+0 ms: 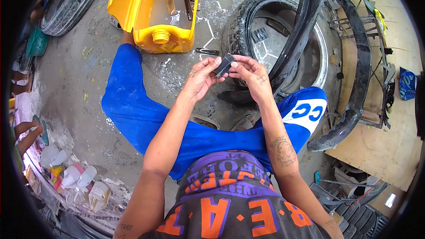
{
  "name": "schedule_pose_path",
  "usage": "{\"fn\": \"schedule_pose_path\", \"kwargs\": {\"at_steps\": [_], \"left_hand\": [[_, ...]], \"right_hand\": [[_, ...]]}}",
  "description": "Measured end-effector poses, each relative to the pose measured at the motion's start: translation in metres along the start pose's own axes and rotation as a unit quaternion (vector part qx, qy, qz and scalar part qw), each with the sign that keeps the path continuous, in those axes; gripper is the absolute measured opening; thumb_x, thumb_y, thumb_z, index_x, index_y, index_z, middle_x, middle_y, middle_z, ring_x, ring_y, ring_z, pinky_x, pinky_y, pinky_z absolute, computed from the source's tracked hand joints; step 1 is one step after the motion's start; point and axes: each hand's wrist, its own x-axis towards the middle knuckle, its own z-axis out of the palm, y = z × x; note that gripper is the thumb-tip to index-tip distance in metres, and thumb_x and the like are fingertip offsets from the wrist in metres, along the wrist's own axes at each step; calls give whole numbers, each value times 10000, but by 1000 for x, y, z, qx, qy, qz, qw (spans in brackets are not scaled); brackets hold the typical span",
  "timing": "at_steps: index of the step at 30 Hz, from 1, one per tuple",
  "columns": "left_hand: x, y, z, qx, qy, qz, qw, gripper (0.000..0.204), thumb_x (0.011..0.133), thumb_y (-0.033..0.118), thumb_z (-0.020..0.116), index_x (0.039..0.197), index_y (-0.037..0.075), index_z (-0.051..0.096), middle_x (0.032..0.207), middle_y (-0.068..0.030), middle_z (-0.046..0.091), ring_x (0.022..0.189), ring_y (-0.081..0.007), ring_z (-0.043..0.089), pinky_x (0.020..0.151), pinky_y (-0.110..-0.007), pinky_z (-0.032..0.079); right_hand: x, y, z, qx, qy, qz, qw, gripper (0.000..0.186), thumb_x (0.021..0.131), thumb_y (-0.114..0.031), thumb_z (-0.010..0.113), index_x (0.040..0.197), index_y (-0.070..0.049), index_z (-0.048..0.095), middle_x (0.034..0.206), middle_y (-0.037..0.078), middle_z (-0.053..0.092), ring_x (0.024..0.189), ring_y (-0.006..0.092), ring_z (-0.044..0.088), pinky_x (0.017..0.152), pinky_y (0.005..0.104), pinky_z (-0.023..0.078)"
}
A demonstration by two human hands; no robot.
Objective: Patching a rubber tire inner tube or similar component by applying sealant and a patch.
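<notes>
In the middle of the view, my left hand (203, 73) and my right hand (250, 73) both grip a small, flat black piece (226, 64) between thumbs and fingers; I cannot tell its material. Just beyond them a dark strip (206, 51) lies on the concrete. A yellow cut-open plastic jug (140, 40) holds cloudy water with a few small blocks (170, 3) in it. To the right of that, a tyre (234, 29) lies flat, with dark pieces (259, 35) inside its ring, and a long black curved panel (292, 33) crosses over it.
A plywood sheet (363, 148), a metal frame and another curved panel (357, 97) occupy the right side. Another tyre (71, 11) lies upper left, near a green container (36, 42). Several bottles (82, 183) stand lower left. Other people's limbs (24, 130) show at the left edge.
</notes>
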Motion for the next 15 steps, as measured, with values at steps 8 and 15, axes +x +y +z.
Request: {"fn": "schedule_pose_path", "kwargs": {"at_steps": [8, 15], "left_hand": [[0, -6, 6, 154, 39, 104, 982, 157, 963, 194, 751, 1041, 66, 704, 924, -17, 710, 795, -92, 665, 705, -264, 540], [3, -11, 6, 292, 10, 271, 917, 148, 946, 91, 748, 1052, -11, 737, 997, -47, 734, 806, -75, 662, 703, -223, 517]], "right_hand": [[0, 8, -6, -6, 27, 36, 999, 390, 976, -94, 677, 1293, 113, 586, 1077, 130, 734, 944, 176, 719, 882, 325, 610], [0, 9, -14, 44, 11, 37, 998, 411, 972, -20, 618, 1369, 72, 568, 1082, 107, 729, 962, 145, 702, 909, 329, 611]]}}
